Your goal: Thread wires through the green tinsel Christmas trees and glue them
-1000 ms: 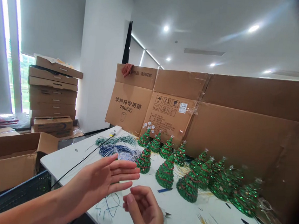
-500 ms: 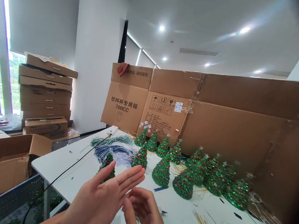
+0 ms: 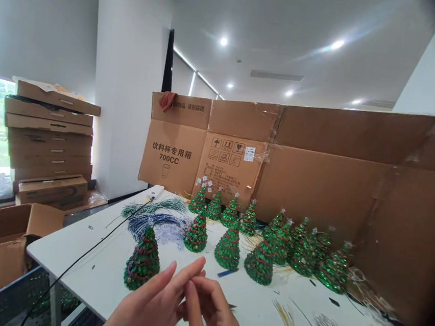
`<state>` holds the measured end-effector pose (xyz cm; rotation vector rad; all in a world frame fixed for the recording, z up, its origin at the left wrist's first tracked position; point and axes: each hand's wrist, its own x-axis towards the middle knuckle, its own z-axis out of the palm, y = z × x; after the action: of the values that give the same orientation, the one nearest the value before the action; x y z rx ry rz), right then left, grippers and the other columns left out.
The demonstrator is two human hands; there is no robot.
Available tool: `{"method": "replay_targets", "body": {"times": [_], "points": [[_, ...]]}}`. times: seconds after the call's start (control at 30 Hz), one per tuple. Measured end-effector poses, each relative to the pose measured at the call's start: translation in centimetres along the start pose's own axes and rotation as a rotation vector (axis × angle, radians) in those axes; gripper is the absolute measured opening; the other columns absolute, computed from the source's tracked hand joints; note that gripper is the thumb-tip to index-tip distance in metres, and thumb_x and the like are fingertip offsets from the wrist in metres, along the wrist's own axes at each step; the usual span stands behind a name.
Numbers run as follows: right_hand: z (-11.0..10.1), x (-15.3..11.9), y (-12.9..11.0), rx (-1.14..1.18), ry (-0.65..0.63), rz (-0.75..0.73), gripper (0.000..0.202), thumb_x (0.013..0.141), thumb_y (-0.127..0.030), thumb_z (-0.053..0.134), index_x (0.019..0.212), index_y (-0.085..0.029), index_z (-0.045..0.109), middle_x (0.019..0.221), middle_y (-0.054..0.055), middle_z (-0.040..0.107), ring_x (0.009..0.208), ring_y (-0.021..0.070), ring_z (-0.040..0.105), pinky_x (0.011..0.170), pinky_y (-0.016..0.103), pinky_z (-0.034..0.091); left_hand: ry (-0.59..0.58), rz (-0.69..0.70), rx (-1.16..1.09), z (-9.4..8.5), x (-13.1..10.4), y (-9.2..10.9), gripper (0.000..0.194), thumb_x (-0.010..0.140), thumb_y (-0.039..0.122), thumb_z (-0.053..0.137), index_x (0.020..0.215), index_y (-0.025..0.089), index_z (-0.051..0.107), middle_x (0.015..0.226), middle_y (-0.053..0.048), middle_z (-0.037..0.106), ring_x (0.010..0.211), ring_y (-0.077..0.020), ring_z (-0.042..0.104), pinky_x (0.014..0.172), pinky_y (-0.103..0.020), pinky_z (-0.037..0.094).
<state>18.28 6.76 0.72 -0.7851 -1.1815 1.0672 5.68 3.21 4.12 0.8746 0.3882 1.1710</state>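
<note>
Hands (image 3: 150, 302) now together, green trees (image 3: 228, 249) beyond, cardboard wall (image 3: 323, 181) behind.

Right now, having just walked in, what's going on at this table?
A person's left hand and right hand are together at a white table, fingers touching; whether they hold something small can't be seen. A green tree stands just beyond the left hand, and more trees stand toward the cardboard behind. Blue wire lies past the nearest tree; yellow strands lie to the right.
</note>
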Motion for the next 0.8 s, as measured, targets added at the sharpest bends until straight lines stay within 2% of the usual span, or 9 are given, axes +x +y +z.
{"method": "replay_targets", "body": {"times": [0.07, 0.13, 0.2, 0.3, 0.43, 0.57, 0.67, 0.7, 0.8], "points": [[-0.5, 0.4, -0.2, 0.038, -0.005, 0.019, 0.051, 0.086, -0.073, 0.085, 0.085, -0.022, 0.081, 0.077, 0.006, 0.079, 0.064, 0.022, 0.073, 0.061, 0.03, 0.06, 0.028, -0.004, 0.005, -0.3, 0.0, 0.1, 0.075, 0.096, 0.076, 0.07, 0.156, 0.031, 0.073, 0.174, -0.005, 0.056, 0.176, -0.0349, 0.02, 0.142, -0.05, 0.014], [-1.2, 0.9, -0.6, 0.051, 0.008, 0.031, 0.052, 0.084, -0.073, 0.087, 0.087, -0.022, 0.081, 0.078, 0.006, 0.079, 0.066, 0.022, 0.072, 0.062, 0.03, 0.06, 0.062, 0.011, 0.012, -0.6, -0.1, 0.5, 0.071, 0.097, 0.074, 0.07, 0.153, 0.03, 0.076, 0.177, -0.006, 0.053, 0.175, -0.0368, 0.023, 0.141, -0.053, 0.022], [-2.1, 1.3, -1.0, 0.033, 0.018, 0.04, 0.052, 0.083, -0.073, 0.089, 0.089, -0.022, 0.081, 0.077, 0.005, 0.077, 0.064, 0.0208, 0.071, 0.062, 0.03, 0.059, 0.108, 0.019, 0.038, -1.2, -0.3, 0.9, 0.067, 0.1, 0.071, 0.068, 0.15, 0.027, 0.078, 0.175, -0.01, 0.056, 0.17, -0.0396, 0.037, 0.137, -0.055, 0.031], [-3.1, 1.8, -1.7, -0.004, 0.034, 0.048, 0.051, 0.083, -0.071, 0.09, 0.09, -0.022, 0.081, 0.077, 0.005, 0.077, 0.064, 0.021, 0.071, 0.064, 0.03, 0.059, 0.246, 0.029, 0.158, -2.2, -0.6, 1.4, 0.061, 0.098, 0.069, 0.07, 0.135, 0.023, 0.086, 0.161, -0.016, 0.07, 0.15, -0.0421, 0.062, 0.128, -0.055, 0.044], [-3.8, 2.3, -2.6, -0.025, 0.068, 0.025, 0.051, 0.083, -0.071, 0.09, 0.09, -0.021, 0.081, 0.077, 0.005, 0.076, 0.065, 0.0223, 0.07, 0.064, 0.032, 0.06, 0.347, -0.024, 0.435, -3.2, -0.9, 2.2, 0.056, 0.089, 0.073, 0.081, 0.116, 0.025, 0.09, 0.136, -0.015, 0.084, 0.122, -0.0371, 0.078, 0.106, -0.049, 0.06], [-3.8, 2.5, -3.4, -0.048, 0.083, 0.025, 0.053, 0.08, -0.071, 0.091, 0.089, -0.02, 0.081, 0.074, 0.005, 0.074, 0.066, 0.022, 0.069, 0.064, 0.032, 0.06, 0.398, 0.013, 0.815, -2.5, -1.8, 2.9, 0.066, 0.093, 0.082, 0.07, 0.087, 0.019, 0.086, 0.096, -0.014, 0.086, 0.087, -0.0277, 0.076, 0.079, -0.037, 0.059], [-3.8, 2.5, -3.7, -0.053, 0.084, 0.042, 0.055, 0.078, -0.073, 0.092, 0.088, -0.02, 0.081, 0.075, 0.005, 0.074, 0.066, 0.0214, 0.068, 0.066, 0.032, 0.06, 0.519, 0.099, 1.079, -1.5, -2.6, 3.5, 0.058, 0.1, 0.071, 0.07, 0.075, 0.019, 0.078, 0.079, -0.007, 0.079, 0.078, -0.022, 0.069, 0.076, -0.032, 0.052], [-3.8, 2.5, -3.8, -0.049, 0.08, 0.048, 0.056, 0.077, -0.073, 0.093, 0.087, -0.02, 0.081, 0.076, 0.005, 0.075, 0.066, 0.0214, 0.068, 0.067, 0.032, 0.06, 0.544, 0.123, 1.11, -1.2, -2.8, 3.7, 0.054, 0.1, 0.067, 0.073, 0.075, 0.019, 0.076, 0.078, -0.005, 0.078, 0.078, -0.0211, 0.068, 0.076, -0.031, 0.053], [-3.8, 2.3, -4.0, -0.033, 0.044, 0.081, 0.056, 0.075, -0.073, 0.095, 0.087, -0.02, 0.082, 0.076, 0.006, 0.076, 0.066, 0.0216, 0.069, 0.068, 0.033, 0.061, 0.5, 0.177, 1.042, -0.8, -2.6, 3.7, 0.04, 0.1, 0.06, 0.077, 0.089, 0.021, 0.075, 0.082, -0.002, 0.077, 0.076, -0.0193, 0.07, 0.075, -0.029, 0.057]]}}
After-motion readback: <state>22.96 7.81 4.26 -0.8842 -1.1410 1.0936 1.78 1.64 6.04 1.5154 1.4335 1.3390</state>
